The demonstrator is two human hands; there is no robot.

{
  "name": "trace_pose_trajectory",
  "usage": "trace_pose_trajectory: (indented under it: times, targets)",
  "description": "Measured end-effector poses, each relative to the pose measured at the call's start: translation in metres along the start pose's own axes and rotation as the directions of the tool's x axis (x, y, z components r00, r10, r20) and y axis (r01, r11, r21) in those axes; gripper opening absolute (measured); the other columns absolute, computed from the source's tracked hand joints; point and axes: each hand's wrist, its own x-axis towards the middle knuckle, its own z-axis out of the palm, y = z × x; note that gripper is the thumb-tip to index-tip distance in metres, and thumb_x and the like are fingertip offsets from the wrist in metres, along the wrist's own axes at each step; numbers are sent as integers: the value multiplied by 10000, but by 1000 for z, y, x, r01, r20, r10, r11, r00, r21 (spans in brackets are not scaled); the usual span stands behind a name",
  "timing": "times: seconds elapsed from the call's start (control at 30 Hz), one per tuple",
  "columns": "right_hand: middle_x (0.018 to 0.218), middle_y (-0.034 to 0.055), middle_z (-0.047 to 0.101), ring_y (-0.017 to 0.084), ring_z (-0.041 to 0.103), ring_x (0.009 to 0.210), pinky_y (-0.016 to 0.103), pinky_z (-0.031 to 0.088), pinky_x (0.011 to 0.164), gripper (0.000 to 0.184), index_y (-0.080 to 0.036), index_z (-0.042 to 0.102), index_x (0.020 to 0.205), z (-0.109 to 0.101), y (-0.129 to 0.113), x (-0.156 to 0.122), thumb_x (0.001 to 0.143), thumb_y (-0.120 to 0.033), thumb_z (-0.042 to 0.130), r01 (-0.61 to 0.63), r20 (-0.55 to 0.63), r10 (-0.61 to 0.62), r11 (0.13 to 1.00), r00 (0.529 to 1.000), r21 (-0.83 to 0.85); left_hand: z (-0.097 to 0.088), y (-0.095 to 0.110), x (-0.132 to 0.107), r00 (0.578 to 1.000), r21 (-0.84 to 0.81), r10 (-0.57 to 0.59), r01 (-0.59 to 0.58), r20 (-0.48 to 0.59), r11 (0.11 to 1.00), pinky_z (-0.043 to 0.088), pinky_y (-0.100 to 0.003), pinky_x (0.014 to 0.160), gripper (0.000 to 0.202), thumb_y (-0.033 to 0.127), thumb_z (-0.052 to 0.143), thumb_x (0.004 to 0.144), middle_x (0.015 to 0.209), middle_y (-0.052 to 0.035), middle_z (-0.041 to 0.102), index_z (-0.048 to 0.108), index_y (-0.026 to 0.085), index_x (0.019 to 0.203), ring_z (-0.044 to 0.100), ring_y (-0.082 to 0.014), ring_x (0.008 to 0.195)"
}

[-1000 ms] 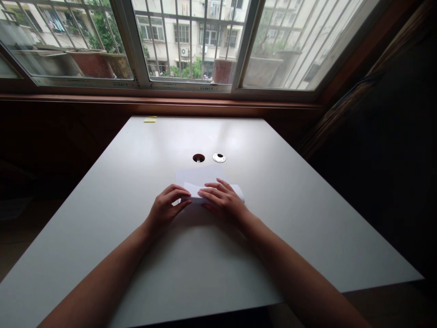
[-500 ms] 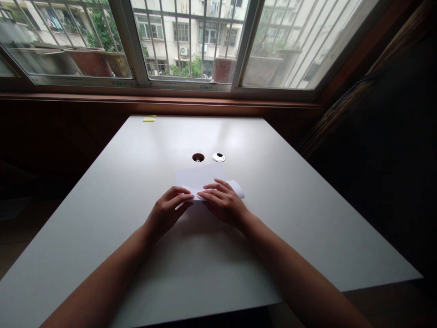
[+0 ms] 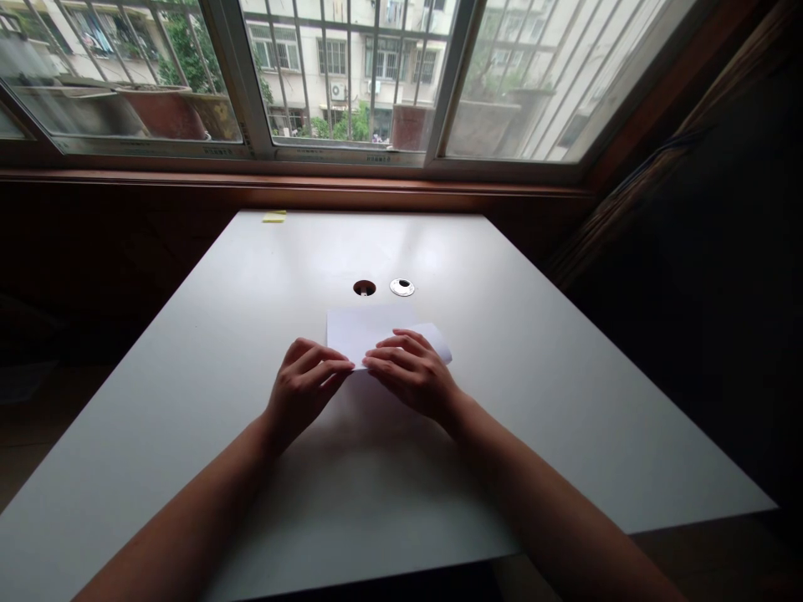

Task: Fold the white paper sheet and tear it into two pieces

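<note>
A white sheet of paper (image 3: 360, 327) lies in the middle of the white table (image 3: 351, 502), its right side curling up in a loose bend. My left hand (image 3: 307, 380) pinches the near edge of the paper between thumb and fingertips. Close beside it, my right hand (image 3: 414, 372) grips the same edge, with its fingers laid over the paper and covering part of the curled side. The fingertips of both hands almost meet at the near edge.
Beyond the paper are a round cable hole (image 3: 365, 288) in the tabletop and a loose silver ring cover (image 3: 402, 288). A yellow sticky note (image 3: 274, 216) lies at the far left edge. A barred window (image 3: 351, 75) stands behind the table, and a dark curtain (image 3: 677, 167) hangs at right.
My left fingers have drawn closer together at the paper's near edge and shifted slightly left. More of the sheet's left part shows. My right hand has hardly moved.
</note>
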Motion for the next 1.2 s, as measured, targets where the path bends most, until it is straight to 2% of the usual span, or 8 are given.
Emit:
trace_pose_trajectory:
  times: [0.17,0.53,0.77,0.93,1.1,1.2]
  targets:
    - [1047,12,739,194,635,993,462,435,1037,261,-257,643,1178,-1,-2,0,929,-179,631,16,-5,-16,1000,1000,-7,-2,4,0,1000,59,11,-10,-15,998,459,-355,806,204,177,772,820,901,10,722,717,288,982,553,-188,867]
    - [1031,15,740,209,615,997,415,478,924,269,-257,648,1173,-3,-5,2,914,-183,654,63,5,-63,998,998,5,-2,6,-1,998,59,61,-62,18,996,469,-358,813,285,167,791,798,917,15,728,717,312,1032,553,-201,902]
    - [1075,26,736,207,618,974,398,486,883,317,-260,633,1221,-6,0,1,912,-193,660,18,-44,-18,1000,999,-1,-4,3,1,997,31,67,-66,-46,997,488,-358,803,275,129,786,791,905,19,729,715,294,999,568,-190,874]
    - [1022,17,747,190,626,934,386,477,894,235,-252,656,1134,-7,2,-1,910,-184,661,6,-66,-5,1000,998,16,-5,0,1,994,21,61,-59,-89,998,494,-352,805,258,127,786,791,902,15,728,713,286,981,572,-181,871]
    - [963,3,751,185,625,929,372,475,879,191,-248,666,1073,-6,2,-2,901,-166,664,10,-60,-9,1000,998,15,-4,-1,-1,997,24,59,-58,-45,998,496,-366,823,242,140,782,797,918,12,725,711,290,973,572,-189,881]
    - [948,0,749,185,623,929,373,474,880,179,-256,672,1063,-4,1,-2,903,-177,662,1,-42,-1,1000,999,7,-5,-1,-1,996,63,82,-81,-19,995,499,-378,846,301,153,789,794,942,11,724,702,312,1034,564,-200,918]
